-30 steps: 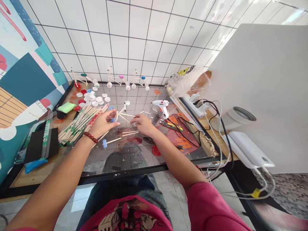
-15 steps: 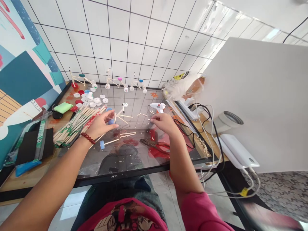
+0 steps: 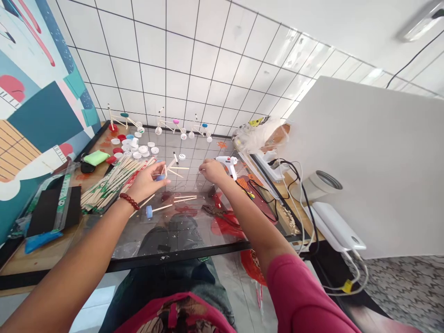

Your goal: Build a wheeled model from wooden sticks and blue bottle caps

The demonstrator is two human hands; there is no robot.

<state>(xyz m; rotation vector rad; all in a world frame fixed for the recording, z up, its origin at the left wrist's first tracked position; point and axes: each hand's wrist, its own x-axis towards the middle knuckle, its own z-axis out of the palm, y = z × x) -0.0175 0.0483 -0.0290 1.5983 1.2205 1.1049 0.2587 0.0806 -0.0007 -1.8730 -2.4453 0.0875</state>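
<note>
My left hand (image 3: 149,178) is closed around a small stick model (image 3: 169,169) with blue bottle caps, thumb and fingers pinching it from the left. Bare sticks (image 3: 178,168) spread just to its right. My right hand (image 3: 212,171) is bent over the glass tabletop with its fingertips pinched together; whatever they hold is too small to make out. Right beside it lies a white glue gun (image 3: 227,162). A blue cap with a stick (image 3: 149,211) lies below my left hand, near two loose sticks (image 3: 185,198).
Three finished-looking stick bikes (image 3: 200,131) stand along the tiled wall. Loose bottle caps (image 3: 140,149) and a heap of printed chopsticks (image 3: 107,185) lie left. Pliers (image 3: 217,212) are partly under my right forearm. Cables (image 3: 301,185) and a power strip (image 3: 268,164) run along the right.
My right hand has moved left toward the stick model, away from the glue gun. My left hand keeps its hold in nearly the same place. The camera view has shifted slightly.
</note>
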